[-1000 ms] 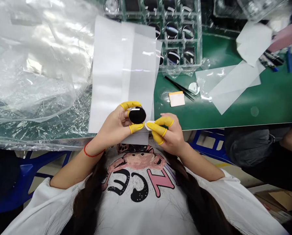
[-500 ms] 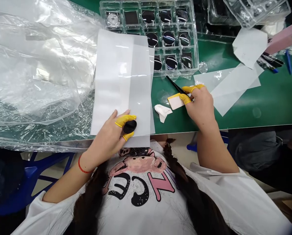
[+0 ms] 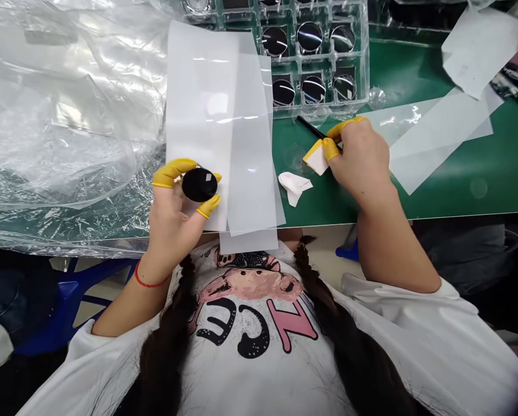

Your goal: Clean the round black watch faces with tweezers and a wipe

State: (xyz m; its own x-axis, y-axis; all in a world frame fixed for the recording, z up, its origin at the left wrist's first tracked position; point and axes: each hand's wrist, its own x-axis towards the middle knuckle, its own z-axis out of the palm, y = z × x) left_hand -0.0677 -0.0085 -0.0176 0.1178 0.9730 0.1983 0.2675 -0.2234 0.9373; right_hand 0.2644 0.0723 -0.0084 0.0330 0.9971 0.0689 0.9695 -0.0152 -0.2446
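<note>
My left hand [image 3: 167,214], in yellow finger cots, holds a round, glossy black disc [image 3: 196,186] by its edge, face up. A small bright square patch shows on the disc's face. Beneath it lie translucent white sheets [image 3: 198,75], partly hanging over the table's front edge. Pinched in my right hand [image 3: 363,159], also with yellow finger cots, is a thin black stick-like tool [image 3: 310,126]; its near end is hidden in the fingers. Close by the right fingertips lies a white pad with a yellow edge [image 3: 317,160]. A crumpled white scrap [image 3: 294,188] rests left of that hand.
A clear compartment tray [image 3: 365,58] with several black discs stands at the back. Crinkled clear plastic [image 3: 68,133] covers the left of the green table [image 3: 450,185]. Translucent strips [image 3: 441,133] and a white paper [image 3: 480,52] lie at the right.
My left hand has lifted off the sheets and moved left and away from me, turning the disc's face upward. The sheets have shifted apart slightly. The right hand keeps its grip on the tool.
</note>
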